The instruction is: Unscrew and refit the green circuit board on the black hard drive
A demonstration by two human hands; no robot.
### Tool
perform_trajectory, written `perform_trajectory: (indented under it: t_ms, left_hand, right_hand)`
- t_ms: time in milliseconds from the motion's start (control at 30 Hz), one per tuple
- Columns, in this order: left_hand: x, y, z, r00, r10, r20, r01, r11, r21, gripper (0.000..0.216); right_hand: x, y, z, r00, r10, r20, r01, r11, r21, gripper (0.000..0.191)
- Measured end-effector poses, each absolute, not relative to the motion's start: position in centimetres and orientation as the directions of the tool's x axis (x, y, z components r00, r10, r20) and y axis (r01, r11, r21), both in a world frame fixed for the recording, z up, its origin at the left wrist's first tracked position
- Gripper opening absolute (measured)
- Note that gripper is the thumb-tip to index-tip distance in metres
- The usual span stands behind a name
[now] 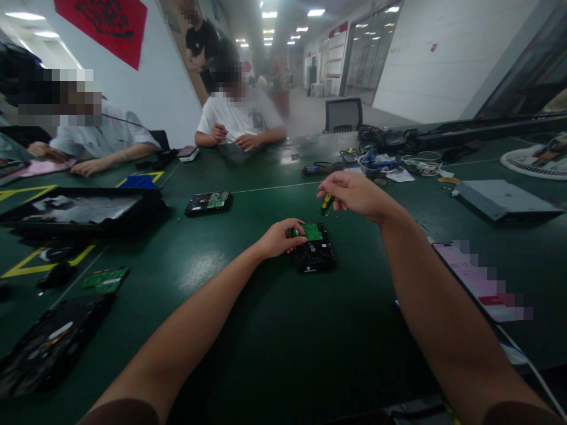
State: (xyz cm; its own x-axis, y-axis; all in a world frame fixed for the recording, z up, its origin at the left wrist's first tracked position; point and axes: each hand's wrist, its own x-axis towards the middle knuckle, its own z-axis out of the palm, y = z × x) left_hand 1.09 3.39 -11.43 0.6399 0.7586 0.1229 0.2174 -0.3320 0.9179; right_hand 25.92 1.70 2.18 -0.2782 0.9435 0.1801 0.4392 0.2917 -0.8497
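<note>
A black hard drive (315, 257) lies flat on the green table, a green circuit board (315, 231) on its far half. Closed on the drive's left edge is my left hand (278, 238), its thumb resting over the board. My right hand (357, 193), above and just beyond the drive, grips a screwdriver with a short black and yellow handle (326, 203). The tool's tip is too small to make out. A few tiny bits, perhaps screws, lie near the drive's far edge.
Another hard drive (209, 203) sits farther left, near a black tray (84, 209). At the front left are a loose circuit board (105, 280) and an opened black casing (53, 342). Tangled cables (381, 160), a grey metal box (509, 200) and a phone (476, 280) occupy the right. Two people sit opposite.
</note>
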Motion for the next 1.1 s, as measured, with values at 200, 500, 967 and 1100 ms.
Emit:
perform_trajectory:
  t_ms: [200, 500, 967, 1100]
  left_hand:
    - [1.14, 3.39, -11.53, 0.635, 0.764, 0.116, 0.221, -0.323, 0.92, 0.026]
    - [1.15, 3.42, -11.74, 0.632, 0.763, 0.135, 0.221, -0.344, 0.913, 0.028]
    - [1.1, 3.35, -11.49, 0.636, 0.762, 0.121, 0.212, -0.323, 0.922, 0.026]
    - [1.08, 3.37, -11.52, 0.635, 0.764, 0.116, 0.207, -0.313, 0.927, 0.026]
  right_hand:
    - [25.78, 1.25, 2.47, -0.347, 0.925, 0.158, 0.382, 0.292, -0.877, 0.026]
    - [25.77, 1.57, 2.33, -0.215, 0.963, 0.16, 0.465, 0.246, -0.851, 0.019]
    - [26.06, 2.1, 1.88, -0.182, 0.956, 0.232, 0.45, 0.291, -0.844, 0.024]
    - [26.09, 2.16, 1.86, -0.175, 0.962, 0.208, 0.434, 0.265, -0.861, 0.026]
